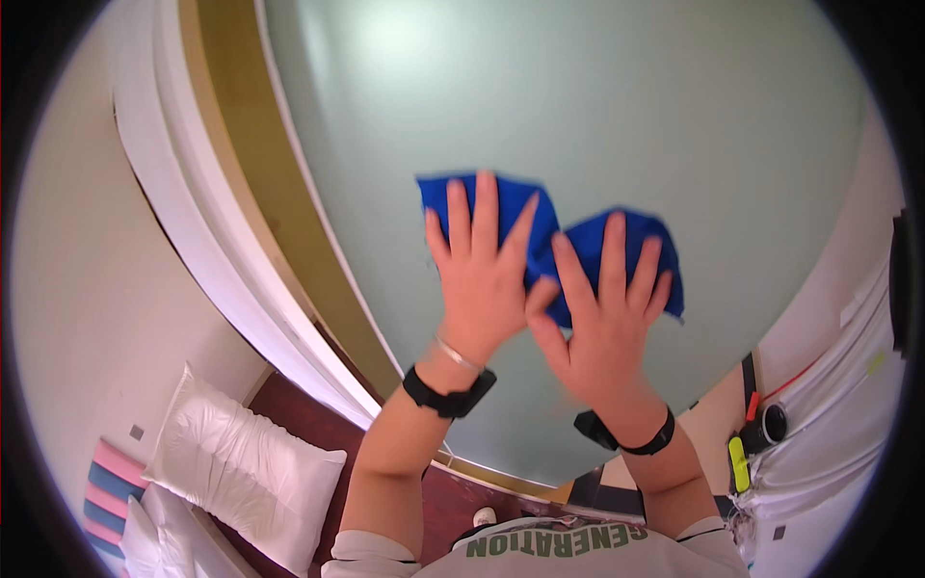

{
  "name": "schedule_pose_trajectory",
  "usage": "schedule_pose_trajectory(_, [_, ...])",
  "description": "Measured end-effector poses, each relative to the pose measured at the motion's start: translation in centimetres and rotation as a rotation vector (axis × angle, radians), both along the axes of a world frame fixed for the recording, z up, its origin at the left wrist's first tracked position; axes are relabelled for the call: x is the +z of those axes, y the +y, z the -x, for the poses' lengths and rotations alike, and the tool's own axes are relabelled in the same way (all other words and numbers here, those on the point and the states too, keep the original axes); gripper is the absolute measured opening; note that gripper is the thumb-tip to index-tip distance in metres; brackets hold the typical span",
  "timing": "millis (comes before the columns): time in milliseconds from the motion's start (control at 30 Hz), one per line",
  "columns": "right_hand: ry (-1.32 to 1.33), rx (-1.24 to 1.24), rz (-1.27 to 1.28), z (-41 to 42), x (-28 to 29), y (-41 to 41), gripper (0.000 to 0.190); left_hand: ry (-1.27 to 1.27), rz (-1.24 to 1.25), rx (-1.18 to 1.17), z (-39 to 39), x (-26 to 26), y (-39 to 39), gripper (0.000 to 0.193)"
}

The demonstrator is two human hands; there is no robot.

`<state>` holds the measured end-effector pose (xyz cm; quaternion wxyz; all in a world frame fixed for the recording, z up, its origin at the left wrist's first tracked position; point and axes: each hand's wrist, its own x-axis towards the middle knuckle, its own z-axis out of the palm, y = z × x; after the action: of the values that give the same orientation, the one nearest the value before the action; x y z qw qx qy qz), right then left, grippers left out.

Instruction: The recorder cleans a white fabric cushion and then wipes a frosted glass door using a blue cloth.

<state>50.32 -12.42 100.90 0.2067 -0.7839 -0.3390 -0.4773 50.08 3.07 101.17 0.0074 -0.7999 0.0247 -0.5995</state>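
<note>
A blue cloth (509, 189) lies spread against a pale grey-green glass panel (650, 130), its middle creased between my hands. My left hand (480, 289) presses flat on the cloth's left half with the fingers apart. On the right half, my right hand (607, 325) presses in the same way, slightly lower. The two thumbs come close together near the middle of the cloth. Both wrists wear black straps, the left strap (448, 394) and the right strap (636, 437). A thin bracelet (457, 354) circles the left wrist.
An olive-yellow frame strip (253, 144) borders the panel's left side, beside a white wall edge (162, 94). White pillows (246, 469) lie at lower left, over a dark red floor (303, 404). At right are a white curtain-like fabric (809, 433), a black cylinder (766, 430) and a yellow-green object (738, 462).
</note>
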Motion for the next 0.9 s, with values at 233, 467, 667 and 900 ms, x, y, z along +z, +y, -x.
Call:
schedule_pose_trajectory(233, [-0.056,0.297,0.036,1.1,3.0,9.5,0.058,-0.156,0.122,0.049,0.9,2.0,10.8,0.076])
schedule_pose_trajectory(467, [0.08,0.376,0.257,1.6,-8.9,10.8,0.06,-0.009,0.363,0.109,2.1,-13.1,11.1,0.086])
schedule_pose_trajectory(667, [-0.03,0.254,0.028,1.8,1.7,11.8,0.05,-0.121,0.104,0.04,1.7,-0.5,13.1,0.076])
schedule_pose_trajectory(900, [-0.036,0.15,0.038,1.3,-2.0,12.1,0.038,-0.143,0.221,0.011,1.3,-3.0,12.2,0.075])
